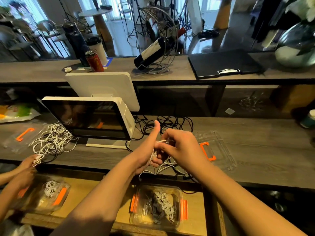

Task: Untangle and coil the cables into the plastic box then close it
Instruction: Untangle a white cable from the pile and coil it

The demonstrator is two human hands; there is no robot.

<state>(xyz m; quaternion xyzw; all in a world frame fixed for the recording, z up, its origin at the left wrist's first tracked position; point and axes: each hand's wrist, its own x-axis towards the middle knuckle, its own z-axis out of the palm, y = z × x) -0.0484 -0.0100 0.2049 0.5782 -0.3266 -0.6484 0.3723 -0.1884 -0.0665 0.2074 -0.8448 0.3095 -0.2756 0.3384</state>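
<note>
My left hand (148, 149) is raised over the counter edge, thumb up, with loops of a white cable (166, 167) wound round its curled fingers. My right hand (179, 145) pinches the white cable's end close to the left thumb. Loose strands hang down from both hands over the counter edge. Below them, on a lower wooden shelf, stands a clear plastic box (177, 189) with orange clips, open, with several coiled white and grey cables inside. Its clear lid (221, 150) with an orange handle lies on the counter to the right. A tangle of black cable (172, 123) lies behind my hands.
A white point-of-sale screen (88, 120) stands left of my hands. Beside it lies a white and black cable tangle (51, 142) that another person's hands (29, 166) work on, with a second box (49, 195) below and a second lid (23, 133) on the counter.
</note>
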